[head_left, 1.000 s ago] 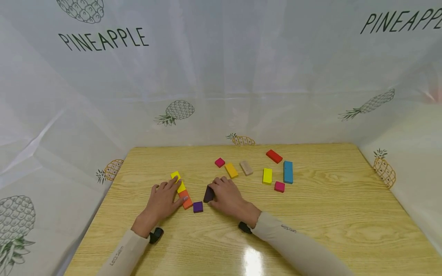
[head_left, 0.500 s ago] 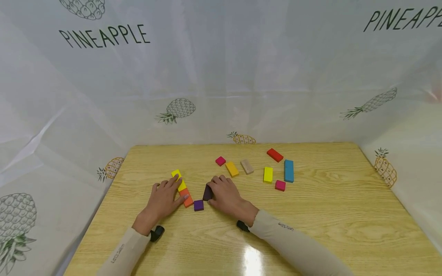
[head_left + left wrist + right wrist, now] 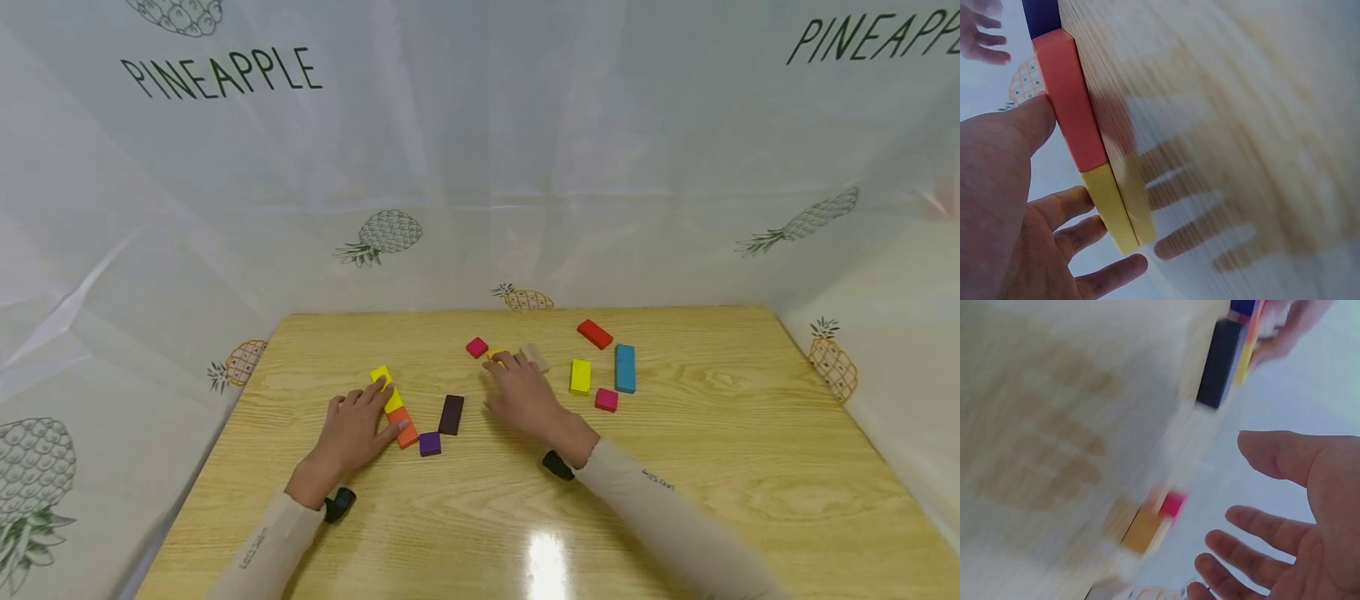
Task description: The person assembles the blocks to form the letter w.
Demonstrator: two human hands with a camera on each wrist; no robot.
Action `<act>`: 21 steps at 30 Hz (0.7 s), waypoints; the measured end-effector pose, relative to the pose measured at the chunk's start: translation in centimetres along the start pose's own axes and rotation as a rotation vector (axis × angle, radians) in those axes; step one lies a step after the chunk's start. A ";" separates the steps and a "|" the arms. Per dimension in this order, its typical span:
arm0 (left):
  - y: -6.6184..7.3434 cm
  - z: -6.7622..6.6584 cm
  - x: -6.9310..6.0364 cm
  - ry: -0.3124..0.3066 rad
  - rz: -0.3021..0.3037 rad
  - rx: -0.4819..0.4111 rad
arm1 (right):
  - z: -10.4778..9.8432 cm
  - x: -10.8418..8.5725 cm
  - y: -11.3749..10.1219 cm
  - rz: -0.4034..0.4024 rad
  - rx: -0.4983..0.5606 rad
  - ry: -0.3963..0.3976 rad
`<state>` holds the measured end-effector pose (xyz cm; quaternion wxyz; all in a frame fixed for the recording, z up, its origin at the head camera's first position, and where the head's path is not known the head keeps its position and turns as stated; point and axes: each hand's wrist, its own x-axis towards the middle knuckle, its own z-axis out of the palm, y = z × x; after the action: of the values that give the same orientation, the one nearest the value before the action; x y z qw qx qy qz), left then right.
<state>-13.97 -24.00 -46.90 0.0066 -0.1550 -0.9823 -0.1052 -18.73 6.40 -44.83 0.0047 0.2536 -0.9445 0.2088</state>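
My left hand (image 3: 351, 437) rests beside a yellow block (image 3: 1110, 206) and an orange block (image 3: 1069, 100), which lie end to end. Its thumb touches the orange block and its spread fingertips touch the yellow one. Close to the orange block's near end sits a small purple block (image 3: 430, 443). A black block (image 3: 451, 415) lies flat just to the right. My right hand (image 3: 525, 398) hovers with loose, parted fingers over an amber block (image 3: 496, 355), partly hiding it. In the right wrist view nothing is between that thumb and fingers; the amber block (image 3: 1142, 531) lies beyond them.
Around the right hand lie a small pink block (image 3: 477, 347) and a plain wooden block (image 3: 535, 358). Farther right are a yellow block (image 3: 580, 377), a blue block (image 3: 625, 368), a red block (image 3: 595, 334) and another pink block (image 3: 607, 400). A pineapple-print sheet (image 3: 480, 167) borders the table (image 3: 712, 467).
My right hand has let go of the black block, leaving it on the table, and has moved right and away from me to the amber block. The left hand has stayed in place.
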 end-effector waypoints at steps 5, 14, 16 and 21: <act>-0.2 0.1 0.0 -0.009 -0.002 -0.003 | -0.9 0.7 2.5 0.022 -0.031 -0.035; 0.0 -0.1 0.0 -0.004 0.008 -0.001 | -1.2 1.8 5.0 -0.058 -0.090 -0.116; 0.0 -0.1 0.0 -0.001 0.009 -0.001 | -1.1 2.0 5.2 -0.083 -0.096 -0.123; 0.0 -0.1 0.0 0.007 0.007 -0.005 | -1.0 2.3 5.4 -0.121 -0.109 -0.138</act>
<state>-13.93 -24.04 -46.81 0.0099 -0.1580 -0.9815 -0.1080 -23.46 9.93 -45.78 -0.0341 0.3232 -0.9355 0.1387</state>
